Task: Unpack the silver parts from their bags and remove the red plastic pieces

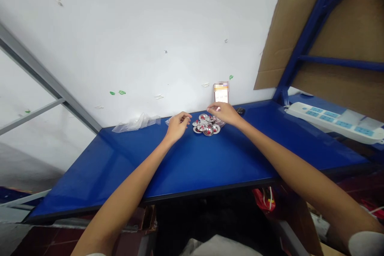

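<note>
A small heap of round, shiny metal discs with red parts [207,125] lies on the blue tabletop [195,160]. Just left of the heap is my left hand [178,125], its fingers loosely bent and a little apart, with nothing visible in them. My right hand [225,113] hovers over the heap's right rear side. Its fingers point left, slightly bent, and I see nothing held in them. Part of the heap is hidden behind this hand. Clear plastic shows at the heap's right edge, partly covered by the hand.
A phone with a lit screen [221,93] leans upright against the white wall [180,28]. Crumpled clear plastic bags [138,123] lie at the back left. A small black object [240,111] is right of my right hand. A white power strip [333,122] runs along the right side.
</note>
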A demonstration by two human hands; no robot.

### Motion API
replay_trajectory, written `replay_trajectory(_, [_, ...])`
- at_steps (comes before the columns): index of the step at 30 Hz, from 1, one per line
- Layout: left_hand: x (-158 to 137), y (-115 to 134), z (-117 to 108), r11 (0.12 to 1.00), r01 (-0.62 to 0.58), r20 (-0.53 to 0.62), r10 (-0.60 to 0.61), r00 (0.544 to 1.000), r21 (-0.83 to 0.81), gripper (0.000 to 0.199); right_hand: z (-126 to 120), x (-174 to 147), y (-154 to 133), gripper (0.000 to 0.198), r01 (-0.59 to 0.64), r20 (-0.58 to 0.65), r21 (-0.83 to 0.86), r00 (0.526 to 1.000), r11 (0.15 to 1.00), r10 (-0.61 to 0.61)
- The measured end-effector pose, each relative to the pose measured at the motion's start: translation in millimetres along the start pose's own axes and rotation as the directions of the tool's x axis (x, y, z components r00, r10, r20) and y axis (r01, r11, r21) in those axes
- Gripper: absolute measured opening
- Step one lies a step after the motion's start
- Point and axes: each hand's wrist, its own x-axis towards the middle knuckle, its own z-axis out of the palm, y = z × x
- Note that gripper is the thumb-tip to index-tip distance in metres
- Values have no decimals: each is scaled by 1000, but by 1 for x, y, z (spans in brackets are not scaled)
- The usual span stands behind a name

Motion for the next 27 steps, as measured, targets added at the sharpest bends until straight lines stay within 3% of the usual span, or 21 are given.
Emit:
replay_trajectory(6, [-8, 17, 9, 999, -34, 128, 38, 991, -29, 20, 2, -2, -21, 33, -137, 34, 461, 990, 877, 138])
replay_trajectory(9, [-15, 26, 13, 998, -57, 109, 61, 992, -35, 19, 3, -6, -29, 40, -178, 80, 680, 982, 711, 169])
replay_trajectory(11, [-20, 32, 14, 996, -93, 8, 93, 996, -8, 15, 5, -8, -33, 46, -192, 107, 783, 978, 591, 177])
replay_trajectory(14, [-28, 40, 13, 989, -135, -170, 145, 975, 64, 17, 10, -11, -37, 53, -218, 115, 822, 968, 525, 223])
replay_trajectory(16, [-30, 43, 14, 984, -149, -186, 164, 969, 94, 20, 14, -12, -38, 54, -249, 131, 822, 958, 513, 255])
replay_trajectory(18, [-28, 41, 16, 988, -130, -149, 141, 979, 80, 17, 18, -12, -39, 51, -270, 161, 842, 952, 467, 260])
replay_trajectory(21, [-20, 30, 21, 996, 6, -115, -17, 993, -88, 9, 20, -14, -39, 45, -273, 193, 882, 953, 384, 235])
replay_trajectory(24, [-13, 20, 23, 947, 110, -37, -127, 991, -301, 23, 20, -16, -40, 33, -261, 196, 886, 960, 382, 202])
replay_trajectory(27, [-11, 18, 23, 916, 135, 73, -116, 991, -378, 32, 21, -18, -41, 29, -268, 217, 878, 961, 396, 170])
